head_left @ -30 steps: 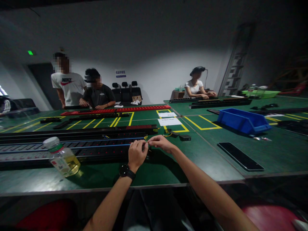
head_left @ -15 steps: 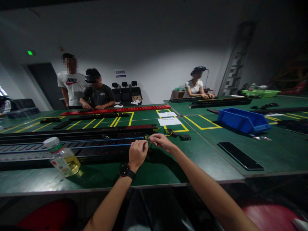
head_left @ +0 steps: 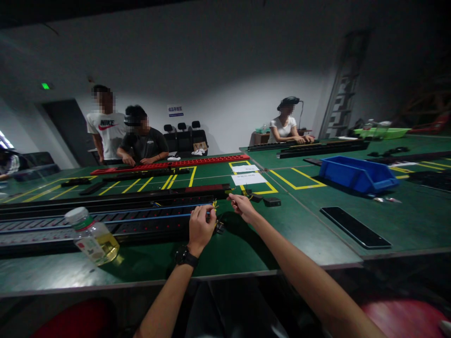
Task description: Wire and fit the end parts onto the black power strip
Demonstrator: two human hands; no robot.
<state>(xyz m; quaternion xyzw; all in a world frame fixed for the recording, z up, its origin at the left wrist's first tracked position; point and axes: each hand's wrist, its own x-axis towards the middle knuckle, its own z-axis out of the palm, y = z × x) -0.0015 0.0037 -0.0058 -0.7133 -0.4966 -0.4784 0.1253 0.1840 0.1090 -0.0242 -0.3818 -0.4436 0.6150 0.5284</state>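
Reaching up from the bottom edge, both forearms meet at frame centre. The left hand [head_left: 200, 226], watch on its wrist, curls its fingers on the end of the long black strip [head_left: 105, 218] and its blue wire [head_left: 155, 217]. Just beyond, the right hand [head_left: 242, 207] pinches small yellow-green wires [head_left: 215, 205]. A bottle [head_left: 90, 236] stands lower left.
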